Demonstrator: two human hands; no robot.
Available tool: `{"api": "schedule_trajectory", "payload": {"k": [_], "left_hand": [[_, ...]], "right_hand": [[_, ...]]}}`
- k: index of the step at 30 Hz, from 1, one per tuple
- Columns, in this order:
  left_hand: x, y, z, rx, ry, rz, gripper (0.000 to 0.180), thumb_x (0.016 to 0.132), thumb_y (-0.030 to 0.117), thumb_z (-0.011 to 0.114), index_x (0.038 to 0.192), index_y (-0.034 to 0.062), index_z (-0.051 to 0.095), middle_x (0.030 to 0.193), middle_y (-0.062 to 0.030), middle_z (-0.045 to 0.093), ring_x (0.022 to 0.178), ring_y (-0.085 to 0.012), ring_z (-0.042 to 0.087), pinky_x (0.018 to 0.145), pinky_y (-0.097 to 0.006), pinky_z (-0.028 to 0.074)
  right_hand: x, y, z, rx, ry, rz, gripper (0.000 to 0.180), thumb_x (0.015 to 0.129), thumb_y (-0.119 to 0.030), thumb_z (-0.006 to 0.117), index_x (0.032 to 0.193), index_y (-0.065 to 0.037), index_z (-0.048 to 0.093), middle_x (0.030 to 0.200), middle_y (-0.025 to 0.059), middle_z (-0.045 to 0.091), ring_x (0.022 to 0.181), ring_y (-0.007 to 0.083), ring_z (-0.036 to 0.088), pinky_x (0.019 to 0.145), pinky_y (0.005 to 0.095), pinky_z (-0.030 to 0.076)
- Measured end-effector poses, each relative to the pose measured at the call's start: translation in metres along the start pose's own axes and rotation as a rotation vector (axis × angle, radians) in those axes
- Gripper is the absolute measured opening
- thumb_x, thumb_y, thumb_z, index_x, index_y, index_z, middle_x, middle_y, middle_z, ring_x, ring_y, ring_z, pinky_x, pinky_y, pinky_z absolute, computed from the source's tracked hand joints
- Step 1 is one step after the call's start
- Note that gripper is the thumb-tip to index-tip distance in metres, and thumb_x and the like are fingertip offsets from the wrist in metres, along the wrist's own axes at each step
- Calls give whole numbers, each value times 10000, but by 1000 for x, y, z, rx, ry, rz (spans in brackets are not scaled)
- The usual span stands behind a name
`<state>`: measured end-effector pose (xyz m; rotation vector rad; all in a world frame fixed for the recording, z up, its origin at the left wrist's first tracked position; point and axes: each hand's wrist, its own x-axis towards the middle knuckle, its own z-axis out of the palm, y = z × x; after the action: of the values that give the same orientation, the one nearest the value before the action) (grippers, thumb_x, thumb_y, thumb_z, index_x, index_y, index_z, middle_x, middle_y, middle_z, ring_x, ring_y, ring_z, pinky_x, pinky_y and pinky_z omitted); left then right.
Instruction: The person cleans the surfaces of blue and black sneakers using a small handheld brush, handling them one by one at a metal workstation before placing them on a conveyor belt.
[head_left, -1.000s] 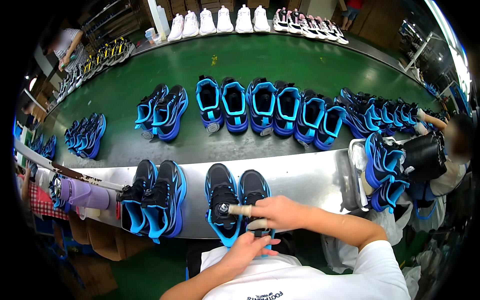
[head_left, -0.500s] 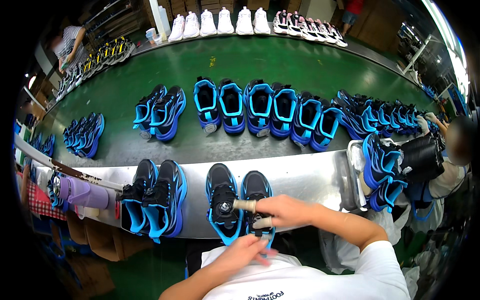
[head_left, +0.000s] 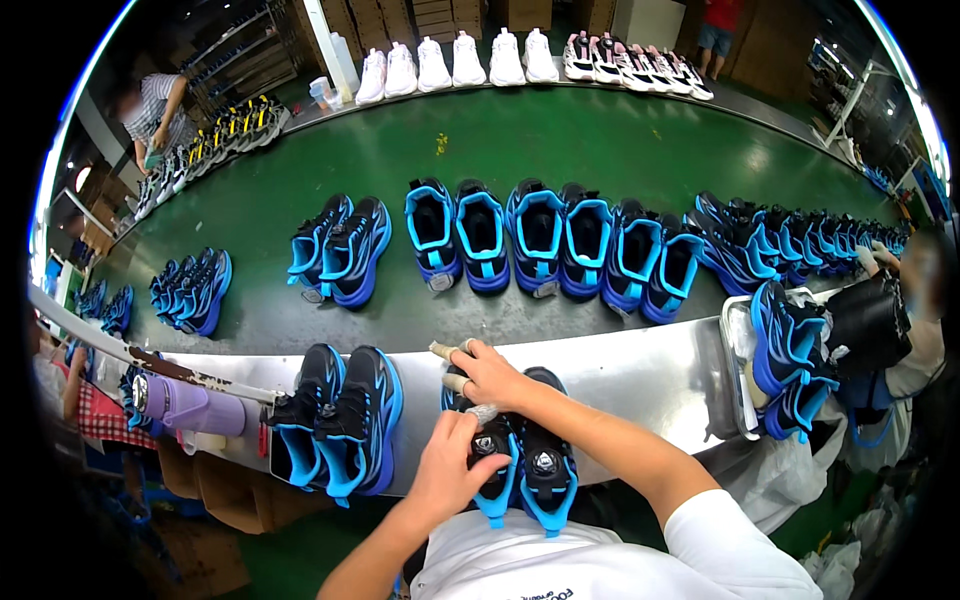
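A pair of black and blue sneakers [head_left: 535, 465] lies on the metal workbench [head_left: 640, 375] right in front of me. My left hand [head_left: 455, 465] grips the tongue and dial area of the left shoe of that pair. My right hand [head_left: 485, 372] rests over the toe of the same shoe, with tape on two fingers. A second pair of black and blue sneakers [head_left: 340, 420] sits on the bench to the left, untouched.
A green conveyor belt [head_left: 520, 140] carries several blue sneakers [head_left: 540, 240] past the bench, with white and pink shoes [head_left: 500, 55] on its far side. A purple bottle [head_left: 185, 403] lies at the left. A tray [head_left: 738, 385] of blue shoes and another person's sleeve are at the right.
My right hand has moved forward from the shoe's heel to its toe. My left hand has come up from near my body and taken hold of the shoe's tongue.
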<state>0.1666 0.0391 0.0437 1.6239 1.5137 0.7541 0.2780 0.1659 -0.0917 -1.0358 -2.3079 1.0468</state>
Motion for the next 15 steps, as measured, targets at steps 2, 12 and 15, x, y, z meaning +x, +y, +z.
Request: {"api": "schedule_trajectory", "payload": {"k": [2,12,15], "left_hand": [[-6,-10,6,27,23,34,302,773,100,745,1044,14,643,856,-83,496,686,-181,498,631,-290,428],[8,-22,-10,-222,-293,-58,341,802,96,687,1108,10,563,939,-94,537,803,-209,506,702,-314,452],[6,-13,-6,-100,-171,-12,369,795,100,704,1138,24,590,894,-70,491,756,-170,478,692,-281,436]], "right_hand": [[2,-14,-2,10,-31,38,529,904,-321,597,1399,-207,450,1112,208,499,1015,412,522,890,475,439],[4,-14,-10,136,-36,68,487,892,-260,602,1359,-168,500,1072,190,516,1007,384,532,876,437,449],[4,-13,-10,168,-21,62,469,888,-240,609,1340,-158,517,1045,189,523,988,379,540,863,428,456]]}}
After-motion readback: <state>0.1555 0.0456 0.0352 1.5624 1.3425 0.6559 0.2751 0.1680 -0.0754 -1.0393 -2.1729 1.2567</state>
